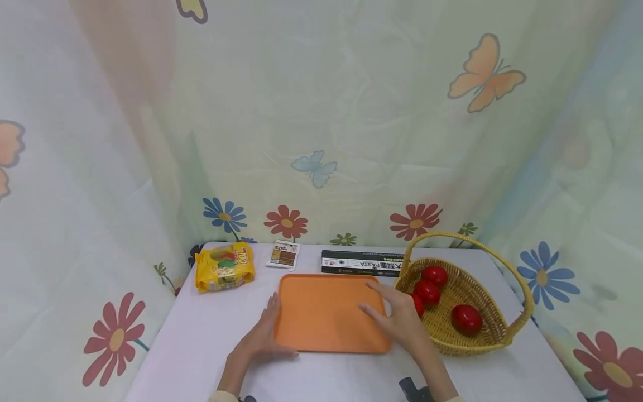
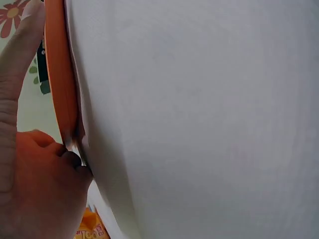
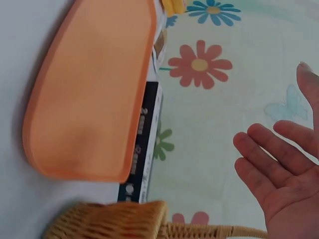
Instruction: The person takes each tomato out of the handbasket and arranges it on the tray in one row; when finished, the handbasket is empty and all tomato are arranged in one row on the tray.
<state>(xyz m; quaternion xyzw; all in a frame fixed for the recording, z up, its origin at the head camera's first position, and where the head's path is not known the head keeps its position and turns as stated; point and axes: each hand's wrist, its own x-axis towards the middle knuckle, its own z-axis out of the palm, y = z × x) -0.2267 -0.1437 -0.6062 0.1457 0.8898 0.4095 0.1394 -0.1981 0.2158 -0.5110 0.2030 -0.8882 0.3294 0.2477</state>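
An orange rectangular tray [image 1: 331,312] lies flat on the white-covered table. My left hand [image 1: 263,335] rests against its left side, fingers along the edge and thumb stretched by the near edge. In the left wrist view, the fingers [image 2: 45,172] meet the tray's corner [image 2: 62,74]; their far side is hidden. Above the tray's right side, my right hand [image 1: 399,318] hovers with nothing in it. Its fingers [image 3: 269,162] are spread and relaxed in the right wrist view, apart from the tray [image 3: 94,94].
Right of the tray stands a wicker basket [image 1: 489,296] with a tall handle, holding several shiny red round items [image 1: 467,319]. Behind the tray lie a black-and-white pasta box [image 1: 361,262] and a small white packet [image 1: 283,254]. A yellow package [image 1: 224,268] sits back left. A printed curtain [image 1: 321,111] surrounds the table.
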